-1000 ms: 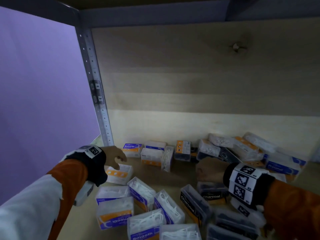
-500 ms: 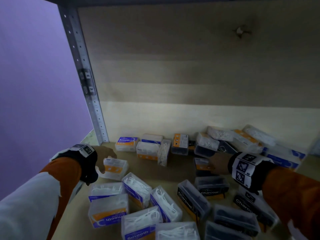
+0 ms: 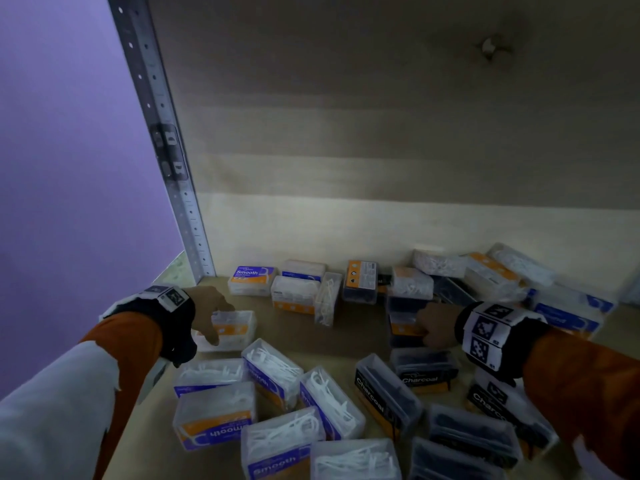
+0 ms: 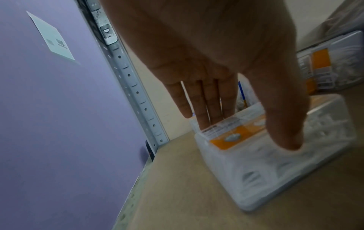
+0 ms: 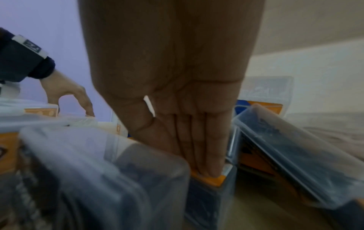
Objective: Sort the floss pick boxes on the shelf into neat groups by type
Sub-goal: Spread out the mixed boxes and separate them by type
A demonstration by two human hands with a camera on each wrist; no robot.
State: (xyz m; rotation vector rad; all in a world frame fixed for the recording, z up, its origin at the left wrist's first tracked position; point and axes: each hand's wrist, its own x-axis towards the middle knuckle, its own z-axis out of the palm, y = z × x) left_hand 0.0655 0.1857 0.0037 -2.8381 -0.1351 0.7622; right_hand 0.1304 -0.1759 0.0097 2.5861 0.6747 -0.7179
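My left hand (image 3: 221, 327) pinches a white floss pick box (image 3: 239, 327) with an orange label, near the shelf's left post. In the left wrist view the fingers (image 4: 206, 109) go down behind the white box (image 4: 275, 171) and the thumb presses its near face; left hand (image 4: 248, 133). My right hand (image 3: 424, 327) holds a dark charcoal floss box (image 3: 401, 329) standing on end at mid shelf. In the right wrist view, right hand (image 5: 197, 163) has straight fingers (image 5: 208, 155) down the far side of the charcoal box (image 5: 210, 202). A nearer box hides the thumb tip.
Several white Smooth boxes (image 3: 277, 386) lie loose at the front left, several Charcoal boxes (image 3: 384, 393) at the front right. A mixed heap (image 3: 485, 275) fills the back right. The metal post (image 3: 180, 202) and purple wall bound the left; bare shelf board (image 3: 353, 341) shows between my hands.
My left hand dropped onto the white box and closed its thumb and fingers on it. My right hand reached further back to the upright charcoal box and stays there.
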